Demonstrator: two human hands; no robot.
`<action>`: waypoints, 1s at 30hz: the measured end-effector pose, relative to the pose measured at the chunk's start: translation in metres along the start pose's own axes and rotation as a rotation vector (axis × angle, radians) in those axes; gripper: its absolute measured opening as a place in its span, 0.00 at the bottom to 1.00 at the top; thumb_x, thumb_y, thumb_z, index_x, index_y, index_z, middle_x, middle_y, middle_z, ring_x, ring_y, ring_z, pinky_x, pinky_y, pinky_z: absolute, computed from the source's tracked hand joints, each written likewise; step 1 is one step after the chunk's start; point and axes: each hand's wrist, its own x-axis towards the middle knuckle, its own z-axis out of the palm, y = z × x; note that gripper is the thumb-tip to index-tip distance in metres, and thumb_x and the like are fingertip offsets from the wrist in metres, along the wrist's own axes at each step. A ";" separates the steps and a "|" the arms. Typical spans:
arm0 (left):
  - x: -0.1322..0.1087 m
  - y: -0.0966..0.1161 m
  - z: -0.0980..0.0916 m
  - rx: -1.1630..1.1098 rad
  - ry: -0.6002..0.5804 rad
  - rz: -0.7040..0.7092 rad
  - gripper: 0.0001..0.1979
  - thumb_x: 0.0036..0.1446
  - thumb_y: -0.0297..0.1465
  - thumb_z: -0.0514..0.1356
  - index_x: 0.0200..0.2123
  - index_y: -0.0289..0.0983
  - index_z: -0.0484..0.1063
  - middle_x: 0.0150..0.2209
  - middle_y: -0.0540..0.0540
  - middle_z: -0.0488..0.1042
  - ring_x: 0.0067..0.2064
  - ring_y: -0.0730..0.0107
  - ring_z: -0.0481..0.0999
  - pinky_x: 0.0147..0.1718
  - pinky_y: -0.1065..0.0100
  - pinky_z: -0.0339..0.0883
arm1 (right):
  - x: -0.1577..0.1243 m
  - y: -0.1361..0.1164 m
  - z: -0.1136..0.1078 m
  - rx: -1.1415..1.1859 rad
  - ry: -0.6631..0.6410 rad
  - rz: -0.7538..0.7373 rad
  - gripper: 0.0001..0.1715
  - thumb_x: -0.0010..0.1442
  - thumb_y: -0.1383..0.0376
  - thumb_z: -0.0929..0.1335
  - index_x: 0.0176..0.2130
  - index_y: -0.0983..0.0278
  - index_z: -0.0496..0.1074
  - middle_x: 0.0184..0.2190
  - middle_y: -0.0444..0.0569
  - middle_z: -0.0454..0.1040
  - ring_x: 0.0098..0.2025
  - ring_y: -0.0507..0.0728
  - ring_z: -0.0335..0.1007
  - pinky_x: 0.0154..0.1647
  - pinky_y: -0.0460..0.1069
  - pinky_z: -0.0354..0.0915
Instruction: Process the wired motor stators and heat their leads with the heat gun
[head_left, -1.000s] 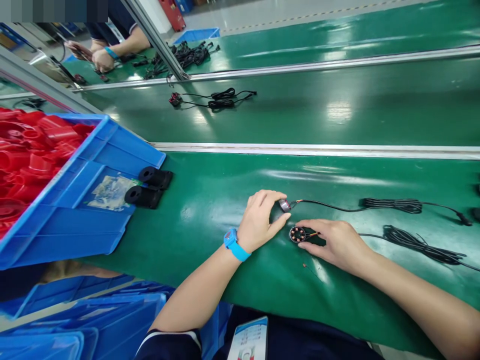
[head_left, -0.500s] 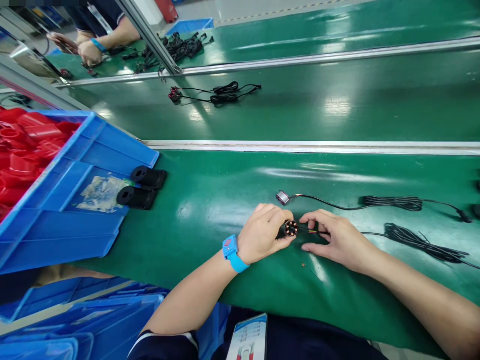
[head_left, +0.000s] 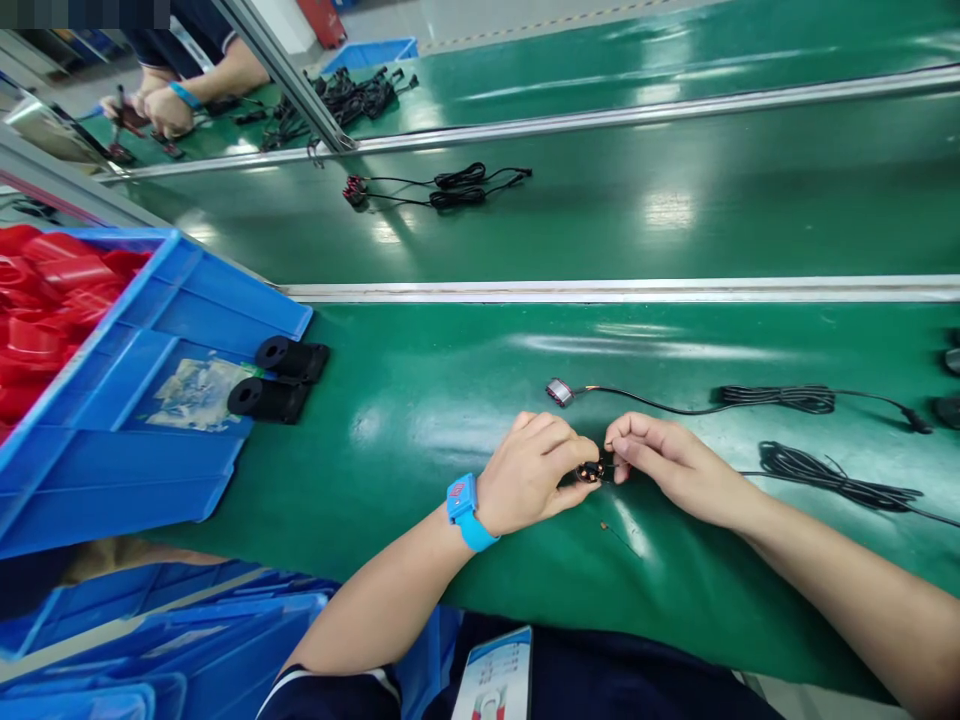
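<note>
My left hand [head_left: 534, 465], with a blue band on the wrist, grips a small motor stator [head_left: 590, 470] between thumb and fingers. Copper windings show in a ring on its black body, partly covered by the fingers. Close on its right, my right hand [head_left: 670, 462] pinches a thin lead by the stator with thumb and forefinger. Out from under the right hand runs a black cable to a tied coil [head_left: 840, 475]. Beyond the hands lies a second part, a silvery-dark stator [head_left: 559, 391], with its own cable bundle [head_left: 778, 400] and a plug at the end.
A blue crate [head_left: 202, 290] of red plastic parts [head_left: 67, 290] stands tilted on the left. Two black cylindrical housings [head_left: 274, 398] lie against it. Two cabled parts [head_left: 457, 187] lie past the white rail [head_left: 600, 291]. A co-worker's hands [head_left: 169, 108] handle parts by a cable heap [head_left: 337, 100].
My right thumb and forefinger have closed into a pinch and moved up beside the stator. The stator has tipped in my left hand, so its ring of windings shows less fully.
</note>
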 end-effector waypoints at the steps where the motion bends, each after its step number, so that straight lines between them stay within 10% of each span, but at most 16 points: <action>1: 0.001 -0.002 -0.001 0.020 -0.078 -0.004 0.08 0.62 0.34 0.63 0.41 0.40 0.68 0.36 0.50 0.72 0.40 0.66 0.71 0.39 0.62 0.57 | -0.001 0.001 0.001 -0.070 0.006 -0.012 0.14 0.69 0.56 0.61 0.42 0.63 0.67 0.30 0.44 0.74 0.33 0.52 0.70 0.38 0.47 0.64; 5: 0.000 -0.007 -0.010 0.034 -0.253 -0.050 0.13 0.59 0.41 0.66 0.38 0.38 0.71 0.38 0.48 0.71 0.40 0.65 0.70 0.40 0.62 0.59 | -0.004 0.004 0.003 -0.291 0.001 -0.064 0.15 0.68 0.61 0.61 0.53 0.59 0.65 0.35 0.43 0.77 0.34 0.52 0.73 0.37 0.47 0.65; 22: -0.011 0.007 -0.015 0.152 -0.072 -0.024 0.05 0.64 0.33 0.62 0.38 0.36 0.75 0.41 0.48 0.78 0.46 0.63 0.75 0.45 0.61 0.64 | -0.003 0.013 0.006 -0.593 0.076 -0.251 0.36 0.56 0.61 0.75 0.60 0.57 0.61 0.40 0.44 0.73 0.43 0.55 0.70 0.47 0.52 0.68; 30: 0.015 -0.022 -0.012 0.180 0.115 -0.237 0.17 0.65 0.37 0.61 0.55 0.41 0.68 0.59 0.40 0.66 0.58 0.56 0.67 0.54 0.56 0.62 | 0.015 -0.008 -0.026 -0.799 0.280 -0.313 0.21 0.66 0.62 0.64 0.58 0.59 0.64 0.50 0.48 0.72 0.52 0.59 0.68 0.55 0.58 0.65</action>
